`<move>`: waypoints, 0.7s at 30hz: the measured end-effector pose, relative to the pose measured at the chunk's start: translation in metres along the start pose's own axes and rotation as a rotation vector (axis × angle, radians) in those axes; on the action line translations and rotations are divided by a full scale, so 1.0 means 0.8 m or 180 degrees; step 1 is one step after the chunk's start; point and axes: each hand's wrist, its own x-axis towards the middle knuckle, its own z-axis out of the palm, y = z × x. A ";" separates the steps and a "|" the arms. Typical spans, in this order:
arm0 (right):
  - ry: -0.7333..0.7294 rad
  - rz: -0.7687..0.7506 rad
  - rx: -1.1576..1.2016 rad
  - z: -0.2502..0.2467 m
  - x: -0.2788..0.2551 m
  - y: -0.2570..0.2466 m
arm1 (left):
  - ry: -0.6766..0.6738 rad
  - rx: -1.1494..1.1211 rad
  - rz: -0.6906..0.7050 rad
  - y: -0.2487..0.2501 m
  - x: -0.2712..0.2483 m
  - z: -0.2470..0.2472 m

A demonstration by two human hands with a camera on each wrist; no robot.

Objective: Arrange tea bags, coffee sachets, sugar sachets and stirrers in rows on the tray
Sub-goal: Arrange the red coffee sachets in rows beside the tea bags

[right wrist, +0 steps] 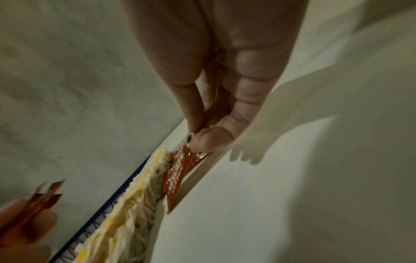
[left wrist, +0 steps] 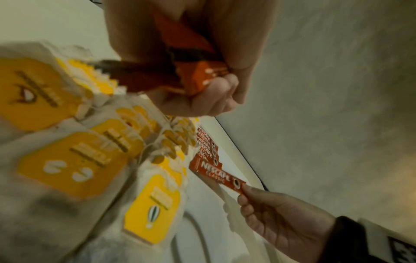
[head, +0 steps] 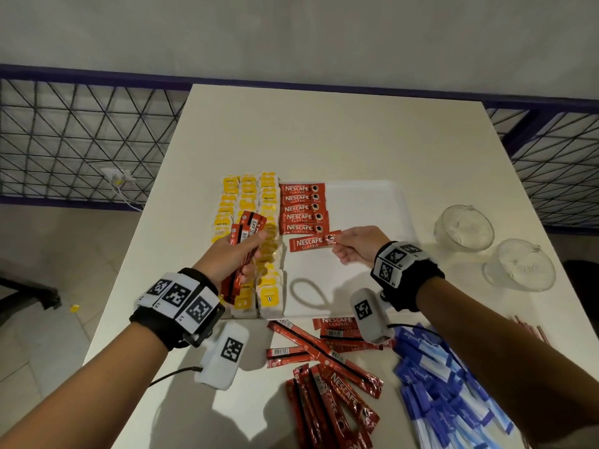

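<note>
Red foil catches the eye first: the right hand (head: 353,244) pinches one end of a single Nescafé Classic sachet (head: 311,243) between thumb and fingertips, the rest of its fingers loosely curled, and holds it label-up just at the near end of the row of coffee sachets (head: 301,209) already lying on the white tray (head: 372,196). That row has five sachets, stacked edge to edge and all facing the same way, and the held one sits slightly askew below the last (whether it touches the tray yet, I cannot tell). The left hand (head: 240,254) is closed around a bundle of coffee sachets (head: 243,244), gripping it upright-ish and tilted over the yellow-tagged tea bags (head: 256,202), which fill the tray's left part in three columns. On the white table (head: 324,131) in front of the tray lies a loose scatter of red coffee sachets (head: 330,367), some face down with barcodes showing, and to their right a heap of blue and white sugar sachets (head: 437,384). A few reddish stirrers (head: 531,328) poke in at the table's right edge. Two clear glass cups (head: 492,247) stand off to the right of the tray.
</note>
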 end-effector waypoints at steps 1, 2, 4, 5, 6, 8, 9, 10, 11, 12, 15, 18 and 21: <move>-0.0028 0.0065 0.0007 0.002 0.002 0.001 | -0.0036 0.0005 -0.0017 -0.001 -0.001 -0.002; -0.0046 0.0125 0.0016 0.006 0.003 0.002 | -0.0071 0.0029 -0.0040 -0.002 -0.002 -0.003; -0.0038 0.0212 0.0067 0.012 0.007 0.002 | -0.0114 0.0091 -0.0074 -0.003 -0.005 -0.005; -0.0008 0.0235 0.0106 0.015 0.009 0.002 | -0.0123 0.0097 -0.0076 -0.003 -0.005 -0.006; 0.0034 0.0245 0.0132 0.019 0.010 0.002 | -0.0130 0.0072 -0.0070 -0.003 -0.005 -0.006; 0.0116 0.0263 0.0130 0.024 0.013 0.000 | -0.0132 -0.0042 -0.0065 -0.003 -0.006 -0.007; 0.0148 0.0277 0.0110 0.026 0.013 -0.001 | -0.0129 -0.0098 -0.0072 -0.003 -0.005 -0.008; 0.0176 0.0292 0.0085 0.026 0.014 -0.002 | -0.0129 -0.0139 -0.0079 -0.002 -0.005 -0.009; 0.0214 0.0304 0.0039 0.027 0.016 -0.002 | -0.0134 -0.0161 -0.0085 -0.002 -0.005 -0.010; 0.0256 0.0320 -0.0054 0.027 0.018 -0.001 | -0.0143 -0.0172 -0.0087 -0.002 -0.004 -0.011; 0.0382 0.0363 -0.0492 0.027 0.023 0.000 | -0.0161 -0.0183 -0.0079 -0.002 -0.003 -0.014; 0.0458 0.0348 -0.0922 0.030 0.027 0.000 | -0.0177 -0.0186 -0.0062 -0.004 -0.002 -0.017; 0.0522 0.0353 -0.1024 0.031 0.031 0.002 | -0.0196 -0.0162 -0.0072 -0.006 -0.001 -0.023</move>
